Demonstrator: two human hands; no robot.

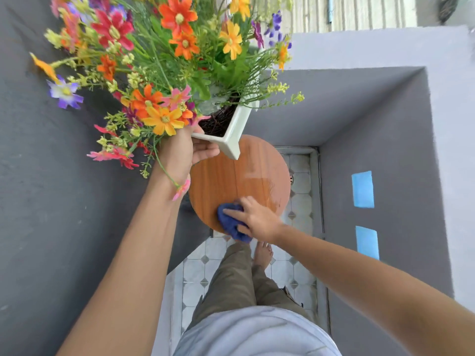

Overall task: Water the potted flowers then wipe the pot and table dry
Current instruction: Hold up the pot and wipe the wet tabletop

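Note:
A white square pot [232, 134] full of orange, red, yellow and purple flowers [164, 55] is lifted above the round wooden table [226, 176]. My left hand [187, 150] grips the pot's near side, partly hidden by blooms. My right hand [253, 217] presses a crumpled dark blue cloth [228, 222] onto the table's near edge. A wet sheen [267, 186] shows on the right part of the tabletop.
Grey walls close in on the left [64, 201] and right [372, 124]. Two blue tape patches [363, 189] mark the right wall. The floor has white tiles [300, 201] with a drain near the table. My legs and bare foot [262, 255] stand below the table.

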